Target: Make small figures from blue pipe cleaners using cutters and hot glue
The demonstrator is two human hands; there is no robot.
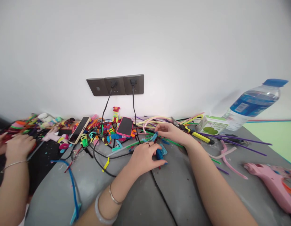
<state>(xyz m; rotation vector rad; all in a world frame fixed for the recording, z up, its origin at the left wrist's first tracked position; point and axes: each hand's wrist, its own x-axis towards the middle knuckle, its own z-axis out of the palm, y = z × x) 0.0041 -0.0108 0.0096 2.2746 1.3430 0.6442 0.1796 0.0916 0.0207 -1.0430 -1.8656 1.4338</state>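
My left hand (145, 157), with a ring and bracelets, curls its thumb and fingers around a dark blue fuzzy pipe-cleaner roll (159, 153) just above the grey table. My right hand (170, 132) is just beyond it, its fingertips pinched on a light blue fuzzy pipe-cleaner piece (154, 137). More light blue fuzzy bits (163, 149) show between the two hands, beside the dark blue roll. Whether these pieces are joined to each other is hidden by my fingers. A black cable (163, 197) runs under my left hand toward the table's front.
Behind my hands lie loose pipe cleaners, a yellow box cutter (199, 136), and a pink-cased phone (125, 126). Rightward are a small box (212, 125), a water bottle (253, 105) and a pink glue gun (272, 185). Another person's hands (19, 146) work at left.
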